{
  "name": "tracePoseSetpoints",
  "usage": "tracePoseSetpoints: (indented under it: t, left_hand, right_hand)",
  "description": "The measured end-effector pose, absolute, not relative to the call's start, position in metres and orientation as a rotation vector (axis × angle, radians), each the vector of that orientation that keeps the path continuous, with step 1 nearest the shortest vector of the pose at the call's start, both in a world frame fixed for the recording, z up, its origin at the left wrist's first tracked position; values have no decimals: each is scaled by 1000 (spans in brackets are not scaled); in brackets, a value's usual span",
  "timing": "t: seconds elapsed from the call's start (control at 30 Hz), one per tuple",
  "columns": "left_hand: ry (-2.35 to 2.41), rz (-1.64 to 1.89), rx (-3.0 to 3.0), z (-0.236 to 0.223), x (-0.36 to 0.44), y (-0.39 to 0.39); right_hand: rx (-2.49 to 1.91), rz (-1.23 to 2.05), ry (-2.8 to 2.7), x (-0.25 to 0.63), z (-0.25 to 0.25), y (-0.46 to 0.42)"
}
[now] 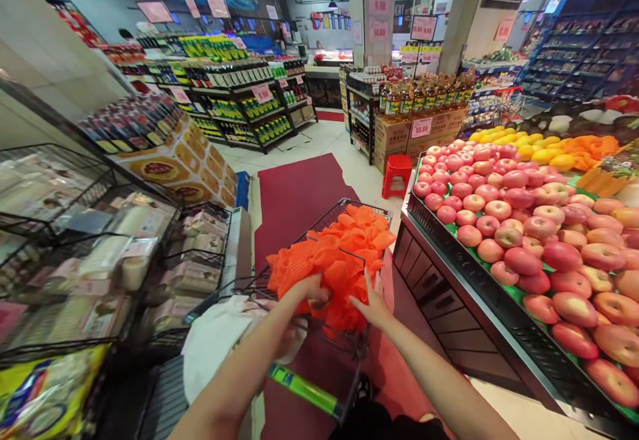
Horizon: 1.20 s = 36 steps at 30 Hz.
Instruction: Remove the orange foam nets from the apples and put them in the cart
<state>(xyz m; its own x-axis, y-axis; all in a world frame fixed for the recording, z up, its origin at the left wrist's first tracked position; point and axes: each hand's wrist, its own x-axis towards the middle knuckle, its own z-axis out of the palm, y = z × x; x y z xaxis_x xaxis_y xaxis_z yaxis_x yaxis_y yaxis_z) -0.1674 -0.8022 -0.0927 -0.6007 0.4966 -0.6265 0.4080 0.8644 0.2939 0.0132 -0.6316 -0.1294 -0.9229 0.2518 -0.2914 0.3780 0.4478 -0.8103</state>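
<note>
Forearms (424,367) forward, fingers (370,285) at netting (322,260)

Supermarket: price signs (422,127), stocked shelves (239,104), apple display (499,210), shopping cart (349,343).

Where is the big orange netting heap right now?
In the head view, the orange netting heap lies in the shopping cart, just below centre, left of the apples, with the left hand and right hand at its near side.

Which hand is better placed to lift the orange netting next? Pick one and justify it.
Probably the left hand: it is over the orange netting with fingers curled, while the right hand has its fingers spread at the netting's right edge.
</note>
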Motion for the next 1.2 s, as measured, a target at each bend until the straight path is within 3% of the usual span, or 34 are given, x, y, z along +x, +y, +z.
tracePoseSetpoints:
  t: [0.23,0.37,0.5,0.67,0.93,1.2]
  left_hand:
    - [2127,-17,892,-40,-191,-821]
    - [2133,261,893,-34,-226,-848]
    - [2239,780,685,-76,-256,-847]
    - [2448,928,529,-159,-245,-813]
    - [2496,724,872,-219,-152,-803]
    - [2539,199,1186,-196,-118,-773]
  right_hand:
    - [668,-1146,2674,-89,-152,-703]
    - [651,-939,2719,-89,-174,-721]
    - [567,-930,2668,-90,-184,-724]
    - [488,-1157,2635,-57,-174,-695]
    - [892,-1389,2863,114,-163,-652]
    - [1314,-1523,2764,192,-170,-659]
